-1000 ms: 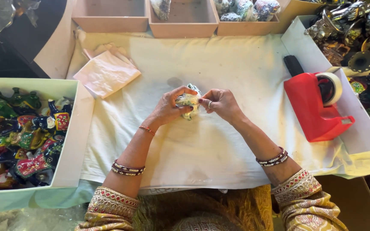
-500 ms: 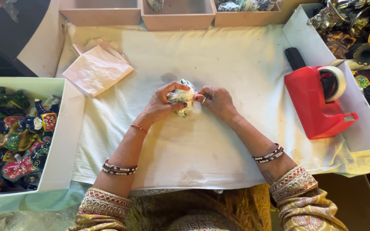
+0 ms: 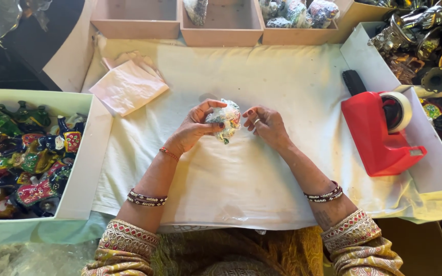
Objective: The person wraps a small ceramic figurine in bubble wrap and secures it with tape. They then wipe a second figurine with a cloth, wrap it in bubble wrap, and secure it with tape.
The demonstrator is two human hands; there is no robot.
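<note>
My left hand (image 3: 196,125) holds a small colourful object wrapped in clear bubble wrap (image 3: 225,119) above the middle of a white cloth (image 3: 241,174). My right hand (image 3: 265,122) is just right of the bundle, fingers curled and slightly apart, its fingertips close to the wrap but seemingly not gripping it. Both wrists wear dark beaded bangles.
A red tape dispenser (image 3: 379,130) with a white roll stands at the right. A stack of pale pink paper sheets (image 3: 129,87) lies at the upper left. A white tray (image 3: 85,168) at the left holds several painted figurines. Wooden boxes (image 3: 221,36) line the far edge; metal figures (image 3: 425,36) at top right.
My right hand has come off the wrapped bundle and moved slightly right. My left hand still holds the bundle at about the same spot.
</note>
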